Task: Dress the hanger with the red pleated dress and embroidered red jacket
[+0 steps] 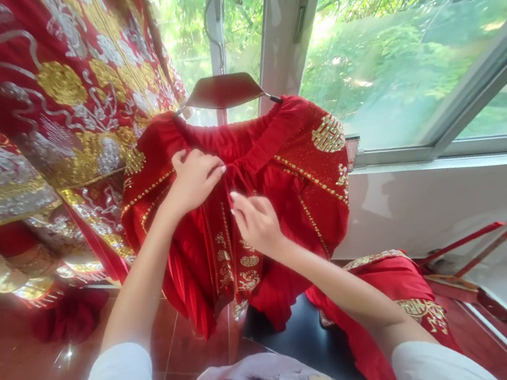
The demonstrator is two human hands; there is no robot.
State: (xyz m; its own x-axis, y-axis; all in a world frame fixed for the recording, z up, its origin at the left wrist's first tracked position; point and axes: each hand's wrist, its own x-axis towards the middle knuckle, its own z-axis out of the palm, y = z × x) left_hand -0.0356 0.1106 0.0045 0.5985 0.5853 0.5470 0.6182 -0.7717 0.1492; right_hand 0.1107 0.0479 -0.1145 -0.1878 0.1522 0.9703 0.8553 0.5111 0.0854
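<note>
Directly below the hanger (pixel 222 91), the red garment (pixel 286 201) is hung, with its gathered edge at the top. Under the hanger's middle, a thin red ribbon (pixel 238 174) is pinched by the left hand (pixel 197 176) near this edge; slightly lower, a strand of it seems to be pinched by the right hand (pixel 258 220). If the strands were pulled unevenly, the garment could be dragged off one end of the hanger. To the hanger's left, the sequined garments (pixel 68 81) could be snagged by the left forearm.
</note>
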